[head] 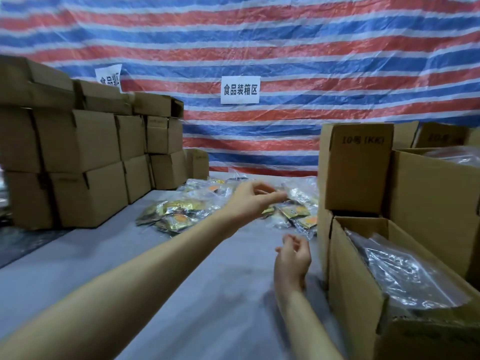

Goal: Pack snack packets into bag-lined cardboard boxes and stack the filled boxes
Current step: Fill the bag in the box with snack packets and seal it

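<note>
The left hand (255, 201) is stretched out over the far pile. Its grip is half closed, thumb above and fingers bent forward, with the fingertips (281, 196) at the edge of a clear-wrapped bundle. Blur hides whether they already pinch the wrap or only touch it. The right hand (293, 255) hovers lower and nearer the body. Its grip is slack, with the fingers loosely curled around nothing, just beside the open box (358, 281).

The packets (179, 216) lie in a loose heap across the far middle of the grey tabletop (181, 294), gold and orange sachets mixed with clear film. The heap runs right to the foot of a taller box (358, 167) standing behind the open one. The open box is lined with a clear bag (405, 276), and something dark shows under the film. How full it is cannot be told.

The step appears to be fetching more packets for that box. To do it well, the left hand should close on a whole bundle rather than a corner of film, which is likely to slip or tear. The right hand can then hold the bag mouth wide so the packets drop in flat.

Filled boxes (78, 152) are stacked in tiers at far left, against a striped tarp (259, 48) bearing a paper sign (240, 90).
</note>
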Demonstrator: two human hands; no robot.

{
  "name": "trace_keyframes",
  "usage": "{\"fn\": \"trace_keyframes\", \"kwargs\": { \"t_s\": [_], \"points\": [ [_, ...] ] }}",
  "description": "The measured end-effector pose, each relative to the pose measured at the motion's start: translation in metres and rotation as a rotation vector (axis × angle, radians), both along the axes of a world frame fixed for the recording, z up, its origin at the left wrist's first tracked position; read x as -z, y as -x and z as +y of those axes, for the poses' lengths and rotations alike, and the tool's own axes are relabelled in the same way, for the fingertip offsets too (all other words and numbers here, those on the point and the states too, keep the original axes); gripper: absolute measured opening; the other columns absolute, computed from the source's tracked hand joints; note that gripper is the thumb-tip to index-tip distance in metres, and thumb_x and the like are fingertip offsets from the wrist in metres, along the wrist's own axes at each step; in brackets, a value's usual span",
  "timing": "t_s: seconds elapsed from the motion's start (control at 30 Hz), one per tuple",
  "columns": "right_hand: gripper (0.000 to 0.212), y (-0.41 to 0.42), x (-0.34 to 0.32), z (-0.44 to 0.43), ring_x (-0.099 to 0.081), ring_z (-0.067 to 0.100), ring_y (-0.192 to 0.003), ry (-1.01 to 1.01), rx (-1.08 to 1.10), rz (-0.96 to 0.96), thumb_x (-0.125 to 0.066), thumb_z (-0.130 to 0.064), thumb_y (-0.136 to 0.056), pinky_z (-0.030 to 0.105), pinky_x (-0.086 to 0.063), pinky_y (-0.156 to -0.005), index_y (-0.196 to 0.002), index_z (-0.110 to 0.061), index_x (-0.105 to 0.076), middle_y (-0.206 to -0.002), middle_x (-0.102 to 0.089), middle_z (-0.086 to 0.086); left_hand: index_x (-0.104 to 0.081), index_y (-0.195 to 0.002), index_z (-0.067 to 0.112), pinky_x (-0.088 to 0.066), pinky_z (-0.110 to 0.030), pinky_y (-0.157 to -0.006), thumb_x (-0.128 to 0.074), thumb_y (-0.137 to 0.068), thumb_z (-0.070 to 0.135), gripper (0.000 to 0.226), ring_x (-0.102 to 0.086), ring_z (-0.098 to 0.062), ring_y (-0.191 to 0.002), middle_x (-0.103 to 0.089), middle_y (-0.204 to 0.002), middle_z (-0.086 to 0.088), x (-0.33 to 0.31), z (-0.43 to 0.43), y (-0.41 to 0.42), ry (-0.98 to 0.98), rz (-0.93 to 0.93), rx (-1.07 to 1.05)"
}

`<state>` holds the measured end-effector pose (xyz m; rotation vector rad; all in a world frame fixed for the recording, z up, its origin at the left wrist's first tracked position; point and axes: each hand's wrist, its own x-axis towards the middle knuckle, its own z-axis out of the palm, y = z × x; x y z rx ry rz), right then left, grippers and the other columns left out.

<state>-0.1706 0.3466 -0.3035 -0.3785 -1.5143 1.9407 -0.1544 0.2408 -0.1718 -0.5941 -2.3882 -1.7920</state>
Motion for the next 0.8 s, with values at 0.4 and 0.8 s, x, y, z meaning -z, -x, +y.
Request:
{"fn": "trace_keyframes", "kwargs": {
  "t_s": [0.4,0.8],
  "points": [
    [0.008,0.002,-0.102,-0.124,-0.057,0.018,-0.067,0.030,-0.226,0.260,-0.057,-0.010,-0.099,0.025,-0.045,-0.058,-0.091,-0.013,-0.058,-0.086,-0.063,0.007,-0.075,-0.083,0.021,-0.057,-0.034,-0.079,-0.081,-0.083,0.034,0.014,-0.067,-0.010,-0.077,-0.072,-0.079,0.009,0.010,-0.224,-0.005,0.329,0.100,-0.661],
    [0.017,0.029,-0.141,-0.183,-0.057,0.010,-0.057,0.051,-0.427,0.455,-0.052,-0.013,-0.099,0.030,-0.045,-0.058,-0.085,-0.019,-0.060,-0.071,-0.066,-0.007,-0.031,-0.150,0.013,-0.028,-0.050,-0.113,-0.079,-0.070,0.009,0.093,-0.034,-0.039,-0.135,-0.031,-0.149,-0.021,-0.071,-0.387,0.051,1.058,0.584,-1.354]
  ]
}}
